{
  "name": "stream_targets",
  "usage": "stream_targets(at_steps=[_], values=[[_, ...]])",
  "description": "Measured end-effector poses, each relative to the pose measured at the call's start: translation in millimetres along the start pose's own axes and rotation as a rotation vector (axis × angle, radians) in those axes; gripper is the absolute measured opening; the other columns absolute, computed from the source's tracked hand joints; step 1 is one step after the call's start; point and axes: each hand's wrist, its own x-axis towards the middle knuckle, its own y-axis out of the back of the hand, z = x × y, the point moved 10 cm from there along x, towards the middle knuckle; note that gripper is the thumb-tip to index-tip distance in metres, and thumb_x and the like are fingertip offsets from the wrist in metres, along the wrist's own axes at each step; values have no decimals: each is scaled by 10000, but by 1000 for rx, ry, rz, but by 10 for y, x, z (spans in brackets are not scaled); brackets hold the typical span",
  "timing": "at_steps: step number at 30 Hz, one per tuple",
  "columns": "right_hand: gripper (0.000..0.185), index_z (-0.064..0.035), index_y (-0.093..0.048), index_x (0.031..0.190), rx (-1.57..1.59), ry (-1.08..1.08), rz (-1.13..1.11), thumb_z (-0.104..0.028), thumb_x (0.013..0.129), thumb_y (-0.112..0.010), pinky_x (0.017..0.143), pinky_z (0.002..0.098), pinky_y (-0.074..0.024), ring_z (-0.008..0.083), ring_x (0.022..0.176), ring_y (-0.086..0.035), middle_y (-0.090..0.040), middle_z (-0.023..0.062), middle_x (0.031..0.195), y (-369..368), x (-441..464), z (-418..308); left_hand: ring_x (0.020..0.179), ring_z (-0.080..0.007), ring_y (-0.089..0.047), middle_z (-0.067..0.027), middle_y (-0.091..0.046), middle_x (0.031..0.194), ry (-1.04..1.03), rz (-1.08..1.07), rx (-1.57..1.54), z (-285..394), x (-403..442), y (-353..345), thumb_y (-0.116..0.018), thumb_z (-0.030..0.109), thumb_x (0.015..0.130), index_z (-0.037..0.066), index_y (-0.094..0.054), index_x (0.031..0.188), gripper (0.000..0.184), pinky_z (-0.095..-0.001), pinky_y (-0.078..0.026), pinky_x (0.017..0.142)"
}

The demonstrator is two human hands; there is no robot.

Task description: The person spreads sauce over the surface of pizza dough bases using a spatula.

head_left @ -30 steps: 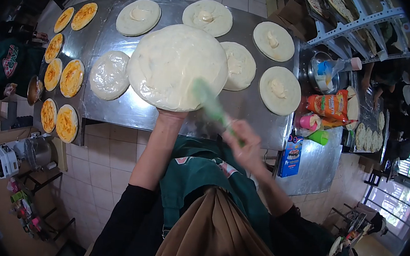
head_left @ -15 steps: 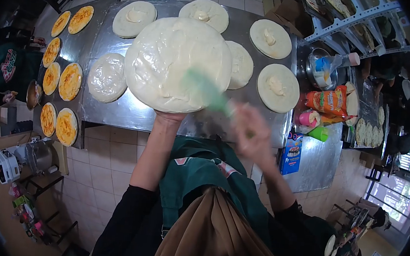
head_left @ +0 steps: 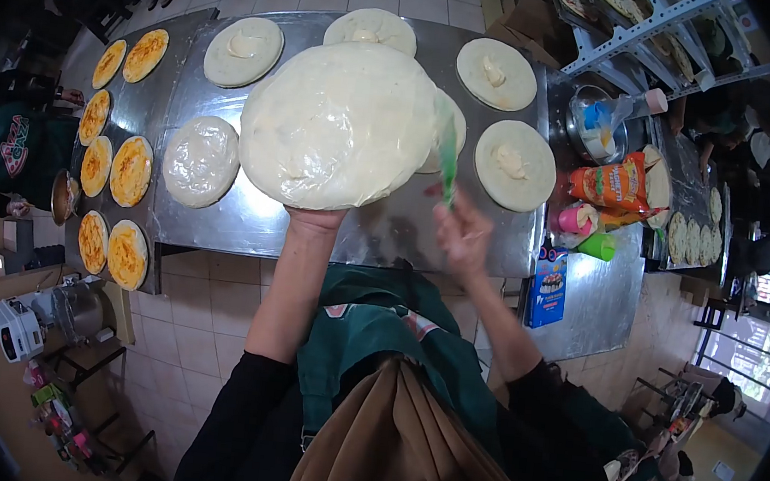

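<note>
My left hand (head_left: 316,220) supports a large round pizza base (head_left: 340,125) from below; its fingers are hidden under the dough. A glossy, pale cream spread coats the top of the base. In my right hand (head_left: 462,237) is the handle of a green spatula (head_left: 449,159), its blade blurred at the right edge of the base. Behind that blade, another dough round (head_left: 452,117) is partly covered. A coated round (head_left: 200,162) lies left of my raised base. Rounds with a dollop of cream in the middle include one at the right (head_left: 514,166).
Several orange-topped rounds (head_left: 131,171) lie on the left of the metal table (head_left: 385,241). To the right are a steel bowl (head_left: 591,121), an orange packet (head_left: 613,184), pink and green cups (head_left: 598,246) and a blue box (head_left: 547,289). Another person (head_left: 10,139) stands at far left.
The spatula has swept right from the middle of the base to its right edge and now points more upright. My left hand still holds up the base, now slightly turned.
</note>
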Motion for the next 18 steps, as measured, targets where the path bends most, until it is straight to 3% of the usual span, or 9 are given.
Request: stream_targets(at_steps=[5, 7, 10, 13, 15, 18], values=[[332, -34, -615, 1200, -64, 509, -146, -97, 874, -604, 665, 243, -464, 90, 738, -569, -629, 103, 1128, -681, -427, -464, 1296, -346, -396, -129, -419, 1415, -60, -173, 267, 72, 39, -166, -512, 476, 883, 105, -402, 1380, 630, -557, -314, 1071], [339, -34, -604, 1216, 53, 464, -158, -89, 881, -591, 641, 234, -457, 86, 704, -561, -618, 108, 1175, -688, -371, -460, 1304, -341, -385, -129, -408, 1422, -49, -182, 271, 51, 58, -183, -500, 487, 886, 110, -387, 1390, 640, -550, -309, 1077], [387, -37, -518, 1296, 361, 105, -144, -79, 912, -541, 500, 200, -377, 57, 537, -454, -610, 123, 1179, -465, -96, -283, 1311, -340, -376, -128, -397, 1429, -40, -131, 236, -29, 66, -212, -487, 509, 884, 114, -374, 1397, 657, -544, -301, 1082], [410, -31, -456, 1349, 448, 166, -185, -102, 946, -489, 407, 184, -296, 31, 437, -327, -594, 134, 1227, -203, 211, -622, 1317, -338, -366, -126, -387, 1435, -22, -90, 216, -88, 71, -261, -474, 530, 882, 117, -361, 1405, 675, -539, -293, 1087], [359, -52, -545, 1276, 205, 129, -64, -85, 919, -539, 455, 183, -335, 29, 509, -397, -617, 97, 1189, -2, 159, -740, 1321, -337, -360, -125, -380, 1439, -18, -56, 203, -104, 82, -275, -465, 544, 881, 120, -353, 1409, 686, -536, -288, 1091], [333, -46, -607, 1210, -222, 273, 57, -72, 879, -600, 682, 255, -491, 136, 783, -599, -629, 117, 1154, 15, -99, -531, 1325, -334, -354, -123, -370, 1445, -37, -21, 200, -85, 97, -236, -455, 554, 882, 124, -341, 1415, 695, -532, -284, 1094]])
